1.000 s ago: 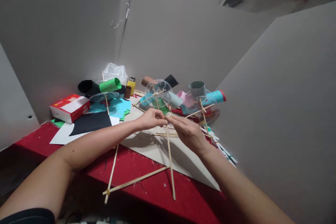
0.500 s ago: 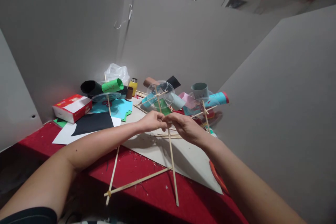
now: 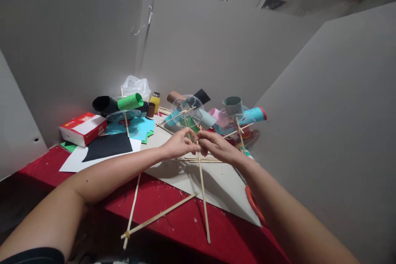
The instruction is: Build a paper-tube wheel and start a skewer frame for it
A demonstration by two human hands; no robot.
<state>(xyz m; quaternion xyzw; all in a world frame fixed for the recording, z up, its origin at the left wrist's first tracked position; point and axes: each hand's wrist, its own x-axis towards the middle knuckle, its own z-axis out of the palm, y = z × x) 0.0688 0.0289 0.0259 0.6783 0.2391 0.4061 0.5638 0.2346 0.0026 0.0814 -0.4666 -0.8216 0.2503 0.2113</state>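
Observation:
My left hand (image 3: 181, 144) and my right hand (image 3: 216, 146) meet over the middle of the table, fingertips pinched together around the upper end of a long wooden stick (image 3: 203, 198). The joint between the fingers is mostly hidden. The stick slants down toward me. A second wooden stick (image 3: 133, 202) comes down from behind my left forearm. Near its lower end, a rubber band (image 3: 127, 234) ties it to a wooden crosspiece (image 3: 161, 214). The crosspiece's right end stops just short of the long stick.
On the red-covered table (image 3: 173, 231) lies a pale board (image 3: 225, 185) with several loose sticks. Behind stand stick models with clear discs (image 3: 198, 101) and paper tubes. A tissue pack (image 3: 83, 128) and black paper (image 3: 108, 147) lie left; orange-handled scissors (image 3: 254, 205) lie right.
The crosspiece's right end has come away from the long stick, and its banded left end sits slightly lower. My fingers have shifted a little at the joint; the view has moved slightly.

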